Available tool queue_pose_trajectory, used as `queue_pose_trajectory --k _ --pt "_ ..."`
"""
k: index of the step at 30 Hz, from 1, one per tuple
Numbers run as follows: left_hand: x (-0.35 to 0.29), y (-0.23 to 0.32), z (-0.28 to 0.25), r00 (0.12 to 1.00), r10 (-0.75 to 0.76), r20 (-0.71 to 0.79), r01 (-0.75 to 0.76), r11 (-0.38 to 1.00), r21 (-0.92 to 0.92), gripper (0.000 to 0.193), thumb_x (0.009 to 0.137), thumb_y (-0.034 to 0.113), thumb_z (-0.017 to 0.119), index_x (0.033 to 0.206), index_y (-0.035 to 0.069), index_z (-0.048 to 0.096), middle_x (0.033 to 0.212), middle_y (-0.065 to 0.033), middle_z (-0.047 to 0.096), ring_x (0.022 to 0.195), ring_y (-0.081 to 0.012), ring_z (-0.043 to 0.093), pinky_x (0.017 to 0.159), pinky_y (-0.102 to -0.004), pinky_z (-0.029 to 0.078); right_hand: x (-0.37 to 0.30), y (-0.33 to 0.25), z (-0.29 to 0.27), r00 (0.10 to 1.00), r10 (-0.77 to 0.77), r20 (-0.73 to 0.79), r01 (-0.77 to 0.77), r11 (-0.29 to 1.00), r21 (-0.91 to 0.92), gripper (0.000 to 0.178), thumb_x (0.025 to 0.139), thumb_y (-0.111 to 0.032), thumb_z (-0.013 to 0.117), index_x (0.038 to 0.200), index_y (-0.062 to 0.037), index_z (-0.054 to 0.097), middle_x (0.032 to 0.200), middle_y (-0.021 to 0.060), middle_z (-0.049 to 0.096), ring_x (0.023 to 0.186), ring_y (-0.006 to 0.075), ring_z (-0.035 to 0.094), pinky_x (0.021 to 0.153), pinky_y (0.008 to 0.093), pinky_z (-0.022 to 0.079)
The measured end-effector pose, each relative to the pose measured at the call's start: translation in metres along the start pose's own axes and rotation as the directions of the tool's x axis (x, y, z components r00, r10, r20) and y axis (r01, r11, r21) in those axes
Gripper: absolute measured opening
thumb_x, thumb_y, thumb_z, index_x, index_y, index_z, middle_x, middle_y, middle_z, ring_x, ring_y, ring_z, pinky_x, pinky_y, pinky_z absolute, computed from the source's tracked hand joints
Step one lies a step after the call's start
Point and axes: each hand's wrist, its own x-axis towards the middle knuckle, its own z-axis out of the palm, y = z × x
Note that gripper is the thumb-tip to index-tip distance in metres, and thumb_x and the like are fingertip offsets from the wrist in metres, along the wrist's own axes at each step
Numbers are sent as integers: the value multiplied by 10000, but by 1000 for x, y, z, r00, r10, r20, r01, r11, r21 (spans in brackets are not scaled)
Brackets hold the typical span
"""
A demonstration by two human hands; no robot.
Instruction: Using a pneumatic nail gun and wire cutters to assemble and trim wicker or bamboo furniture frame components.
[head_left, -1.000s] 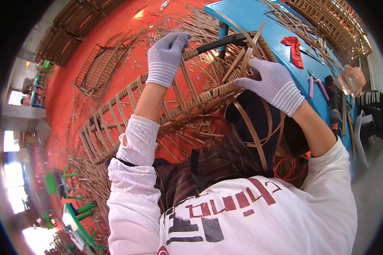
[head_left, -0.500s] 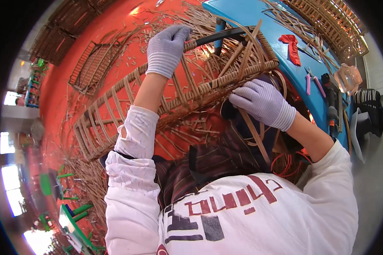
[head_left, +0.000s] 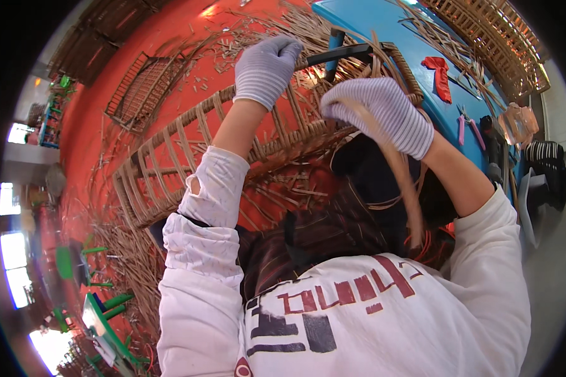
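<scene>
A long woven wicker frame (head_left: 170, 139) lies slantwise across my lap, with strips running between its rails. At its far rail my left hand (head_left: 267, 70), in a striped white glove, is closed where the wicker wrapping meets a bare dark stretch of rail (head_left: 336, 55). My right hand (head_left: 383, 113), gloved alike, is raised over the frame's right part, its fingers curled round a flat wicker strip (head_left: 404, 179). Blurred by motion, that strip hangs from the hand down past my knee. The right fingertips are partly hidden behind the glove.
A blue table (head_left: 365, 16) at the upper right bears loose strips, a red cloth (head_left: 439, 78) and pink-handled pliers (head_left: 468, 129). Cut strips litter the red floor (head_left: 160, 38). Another wicker panel (head_left: 146, 88) lies at the left. A large woven piece (head_left: 497, 38) stands beyond the table.
My right hand has risen from under the frame's near edge to above it, drawing the strip up with it. My left hand keeps its place on the far rail. The view has shifted slightly.
</scene>
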Motion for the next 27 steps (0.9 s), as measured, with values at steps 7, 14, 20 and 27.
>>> queue_pose_trajectory --k 7,14,20,27 --pt "-6 9 -14 992 -56 111 53 998 32 242 902 346 594 1010 180 733 905 -108 712 881 -290 681 819 -377 524 66 34 -28 935 354 10 -345 903 257 183 927 -171 652 1018 -22 709 761 13 634 677 71 577 620 237 507" --pt "-17 21 -17 989 -94 118 74 984 164 237 919 284 533 1014 186 726 939 -113 708 881 -314 672 793 -416 531 89 67 -3 966 259 5 -259 965 39 245 876 -264 705 967 -37 715 766 66 678 700 128 618 686 288 507" --pt "-16 17 -16 997 -25 79 2 960 279 225 905 271 522 960 153 707 891 -142 697 841 -348 665 760 -461 523 107 74 5 946 314 -82 -316 949 -10 239 870 -266 707 881 -27 696 711 94 663 637 162 640 643 306 516" --pt "-27 29 -17 997 -19 78 2 977 215 184 893 221 544 897 109 690 865 -149 693 803 -344 667 725 -444 528 128 81 9 877 475 -71 -463 875 138 237 893 -259 683 794 -45 673 598 53 631 523 117 619 501 302 497"
